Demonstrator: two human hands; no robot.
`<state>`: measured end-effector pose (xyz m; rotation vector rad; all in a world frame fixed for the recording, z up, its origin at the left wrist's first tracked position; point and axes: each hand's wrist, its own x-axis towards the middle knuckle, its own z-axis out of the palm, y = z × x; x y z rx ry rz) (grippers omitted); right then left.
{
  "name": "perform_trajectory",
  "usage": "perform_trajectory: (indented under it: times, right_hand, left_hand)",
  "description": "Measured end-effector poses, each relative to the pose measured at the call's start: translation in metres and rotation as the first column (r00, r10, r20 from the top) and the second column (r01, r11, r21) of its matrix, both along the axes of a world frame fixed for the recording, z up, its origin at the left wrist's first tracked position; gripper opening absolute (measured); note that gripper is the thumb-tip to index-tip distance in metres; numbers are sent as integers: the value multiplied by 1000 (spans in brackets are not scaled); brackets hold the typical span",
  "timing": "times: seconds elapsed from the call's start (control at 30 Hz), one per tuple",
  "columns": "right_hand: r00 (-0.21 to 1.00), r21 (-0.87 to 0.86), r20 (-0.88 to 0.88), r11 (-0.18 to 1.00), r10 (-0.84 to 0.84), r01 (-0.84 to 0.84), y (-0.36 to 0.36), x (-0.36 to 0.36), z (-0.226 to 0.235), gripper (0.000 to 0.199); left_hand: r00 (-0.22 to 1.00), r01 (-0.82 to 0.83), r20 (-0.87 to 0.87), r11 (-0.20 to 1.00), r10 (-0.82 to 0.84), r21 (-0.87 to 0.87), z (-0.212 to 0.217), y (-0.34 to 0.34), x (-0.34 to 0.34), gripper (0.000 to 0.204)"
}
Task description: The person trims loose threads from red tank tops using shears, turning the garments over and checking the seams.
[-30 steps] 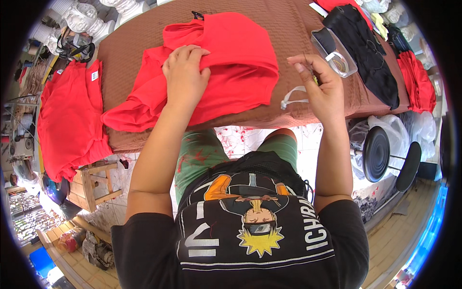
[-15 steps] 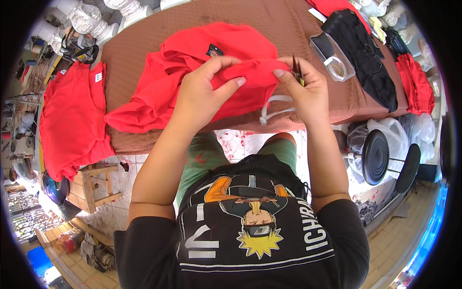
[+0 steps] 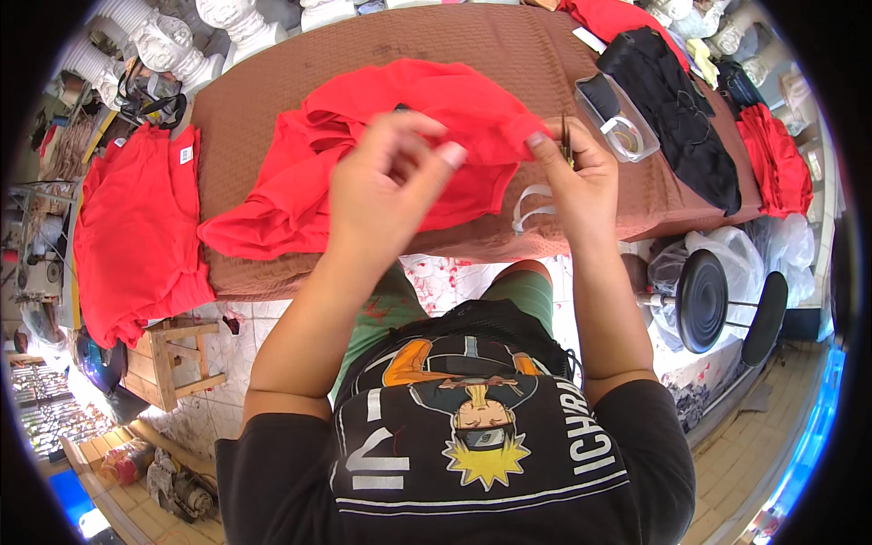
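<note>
While both hands work above it, the red garment (image 3: 363, 154) lies crumpled on the brown table (image 3: 509, 54).

The right hand (image 3: 572, 177) pinches the garment's edge, fingers closed on the cloth (a thin dark tool sticks up from the same hand). The left hand (image 3: 386, 195) hovers with fingers loosely apart, holding nothing. Just right stands a clear plastic box (image 3: 618, 118), then a black garment (image 3: 677, 109); a red pile (image 3: 136, 236) lies on the left.

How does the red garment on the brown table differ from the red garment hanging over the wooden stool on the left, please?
The red garment on the table is crumpled and bunched; the red garment over the stool lies flatter and drapes down. The first is pinched at its edge by the right hand, with the left hand over it; the second is untouched. The second shows a small white tag. Both are the same bright red.
</note>
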<state>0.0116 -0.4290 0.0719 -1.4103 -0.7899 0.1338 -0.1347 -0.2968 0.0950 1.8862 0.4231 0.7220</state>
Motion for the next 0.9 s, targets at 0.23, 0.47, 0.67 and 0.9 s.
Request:
perform_trajectory:
  times: [0.23,0.47,0.67,0.9]
  right_hand:
    - [977,-93,181,991,111,-96,7,-26,12,12]
    - [804,138,-456,923,381,-360,-11,1,30,15]
    - [854,84,-449,964,261,-251,-9,4,26,20]
    - [964,10,-260,999,49,-48,-12,21,23,13]
  left_hand:
    - [949,74,309,997,-65,-16,-18,-3,20,19]
    - [883,462,384,647,-270,-606,1,18,6,17]
    - [896,440,271,618,-352,-652,2,16,6,19]
    - [936,-68,305,941,176,-333,7,87,35,23]
